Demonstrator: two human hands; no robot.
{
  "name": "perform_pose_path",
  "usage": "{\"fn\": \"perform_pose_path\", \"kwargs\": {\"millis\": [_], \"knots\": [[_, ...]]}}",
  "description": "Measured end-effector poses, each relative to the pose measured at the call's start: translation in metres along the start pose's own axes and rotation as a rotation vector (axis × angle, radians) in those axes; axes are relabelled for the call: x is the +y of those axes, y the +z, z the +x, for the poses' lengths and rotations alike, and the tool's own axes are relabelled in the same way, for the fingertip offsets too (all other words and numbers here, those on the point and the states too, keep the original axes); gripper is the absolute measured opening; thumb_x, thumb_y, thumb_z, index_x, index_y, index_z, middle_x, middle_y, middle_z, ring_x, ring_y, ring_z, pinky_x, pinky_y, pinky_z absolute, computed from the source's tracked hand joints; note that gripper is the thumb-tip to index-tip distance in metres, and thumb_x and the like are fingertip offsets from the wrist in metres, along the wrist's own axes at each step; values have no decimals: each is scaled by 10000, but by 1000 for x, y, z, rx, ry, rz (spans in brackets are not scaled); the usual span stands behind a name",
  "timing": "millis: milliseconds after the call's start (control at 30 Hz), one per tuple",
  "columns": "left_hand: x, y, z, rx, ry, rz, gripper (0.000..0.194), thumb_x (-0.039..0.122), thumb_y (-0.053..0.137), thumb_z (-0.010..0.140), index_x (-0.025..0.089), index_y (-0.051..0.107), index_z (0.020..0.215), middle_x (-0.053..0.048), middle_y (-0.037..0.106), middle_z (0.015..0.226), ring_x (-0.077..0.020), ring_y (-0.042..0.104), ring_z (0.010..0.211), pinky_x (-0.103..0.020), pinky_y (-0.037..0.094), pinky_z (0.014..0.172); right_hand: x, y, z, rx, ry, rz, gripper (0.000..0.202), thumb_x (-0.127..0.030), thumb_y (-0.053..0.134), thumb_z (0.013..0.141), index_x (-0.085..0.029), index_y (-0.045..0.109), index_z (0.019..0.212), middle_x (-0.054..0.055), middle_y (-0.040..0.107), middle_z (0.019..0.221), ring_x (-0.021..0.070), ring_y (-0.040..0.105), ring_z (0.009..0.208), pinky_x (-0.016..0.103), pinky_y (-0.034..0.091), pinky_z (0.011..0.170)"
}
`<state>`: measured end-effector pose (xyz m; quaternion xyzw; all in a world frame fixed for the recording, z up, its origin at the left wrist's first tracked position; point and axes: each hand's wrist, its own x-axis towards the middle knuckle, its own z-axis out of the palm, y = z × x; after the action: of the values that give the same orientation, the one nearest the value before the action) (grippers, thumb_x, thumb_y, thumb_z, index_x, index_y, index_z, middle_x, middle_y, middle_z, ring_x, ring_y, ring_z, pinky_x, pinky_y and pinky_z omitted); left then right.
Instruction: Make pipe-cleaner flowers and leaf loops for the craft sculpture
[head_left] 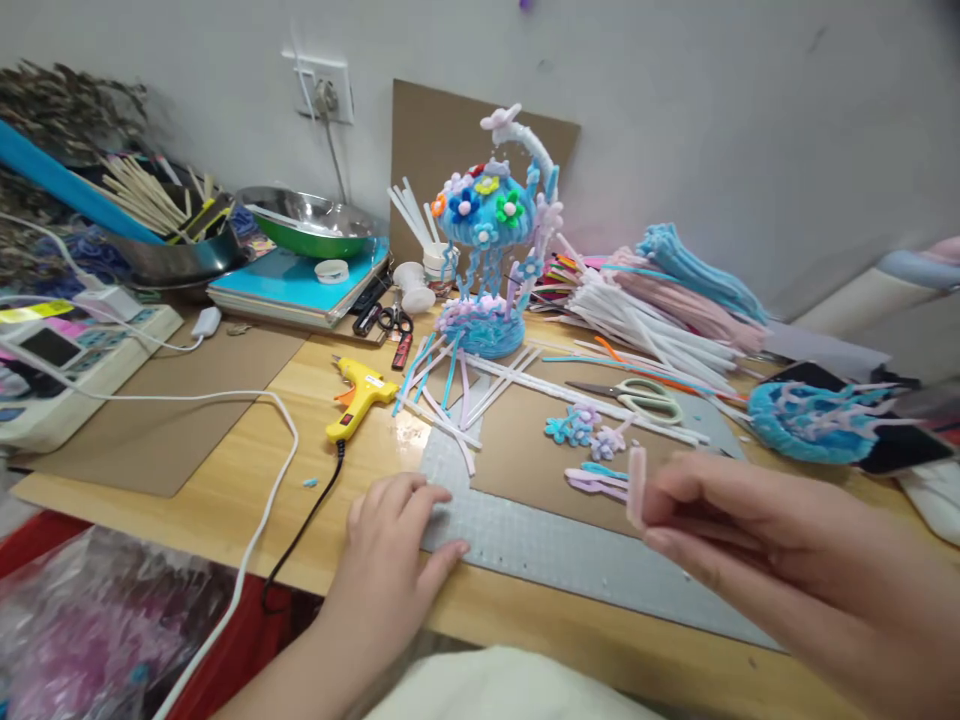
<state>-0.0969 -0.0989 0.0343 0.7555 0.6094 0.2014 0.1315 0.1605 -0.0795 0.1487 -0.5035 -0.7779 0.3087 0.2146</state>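
Between thumb and fingers, my right hand (772,540) pinches a short, folded pale pink pipe cleaner (636,487) above the mat. My left hand (401,535) rests on the near left part of the grey cutting mat (540,535), fingers loosely curved and thumb apart, holding nothing. Just beyond the pinched piece lie bent pink and blue pipe cleaner pieces (596,480) on a cardboard sheet (517,450). Small blue and lilac pipe cleaner flowers (581,427) are behind them. Farther back stands a blue jellyfish-like pipe cleaner model (487,215) with colourful flowers on its dome.
A yellow glue gun (361,398) lies left, its black cord crossing the table edge. Green-handled scissors (649,398) and loose pipe cleaner strips lie mid-table. Pipe cleaner bundles (652,310) are at back right, beside a blue woven piece (810,422). A white cable (289,440) runs along the left.
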Motion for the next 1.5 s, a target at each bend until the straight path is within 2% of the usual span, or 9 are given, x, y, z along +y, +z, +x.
{"fn": "perform_pose_path", "kwargs": {"millis": [200,367,467,533,800,1100,1233,1300,1500], "knots": [[1,0,19,246,-94,315,266,308,512,840,160,559,1056,-137,552,1071,-329,485,983,-493,365,817,36,-2,-26,-56,151,240,146,-316,518,857,-197,562,786,24,576,773,151,530,729,246,435,634],[67,-19,41,160,342,-246,271,229,536,847,244,514,1117,-73,521,1162,-222,452,1122,-368,374,931,43,-11,-21,-182,243,656,137,-276,626,788,-156,573,749,-1,548,734,96,469,651,220,376,593],[112,-25,52,107,637,-324,342,284,639,795,275,543,1124,-48,556,1167,-214,467,1113,-352,336,952,44,-19,-17,-325,252,914,185,-270,693,726,-133,573,761,-21,515,675,59,415,543,197,316,501],[130,-24,62,118,679,-379,169,262,626,807,240,607,973,-28,636,998,-187,539,972,-327,361,882,45,-24,-13,-363,249,1043,199,-273,692,726,-131,568,787,-20,514,662,54,406,516,192,289,469],[140,-6,93,-36,258,-615,166,297,548,840,176,626,758,7,607,701,-138,536,684,-243,383,652,55,-21,-1,63,195,856,259,-368,651,780,-145,522,756,-58,453,575,39,352,479,168,217,429],[96,-3,67,-414,-27,-764,301,426,501,842,177,616,718,23,494,584,-127,456,586,-232,349,559,63,-4,-6,128,238,1112,277,-399,632,776,-175,476,725,-67,465,542,32,328,397,175,182,382],[85,-10,70,-225,-18,-837,281,336,558,826,231,580,1086,-38,604,943,-162,532,809,-275,410,725,59,-6,-4,33,262,1025,271,-395,631,775,-165,501,715,-75,443,494,29,297,382,169,183,363],[90,-17,76,-195,-6,-944,268,337,603,802,228,610,1047,-38,605,933,-155,532,800,-260,415,698,56,-7,-2,-83,256,1027,252,-372,629,781,-155,515,722,-69,450,495,32,309,389,168,188,360],[111,-20,96,-637,31,-1326,206,312,711,730,181,688,888,23,545,624,-60,430,521,-185,354,514,53,-8,5,-372,309,1293,140,-269,578,819,-150,512,789,-67,455,520,24,339,361,167,200,368]]}}
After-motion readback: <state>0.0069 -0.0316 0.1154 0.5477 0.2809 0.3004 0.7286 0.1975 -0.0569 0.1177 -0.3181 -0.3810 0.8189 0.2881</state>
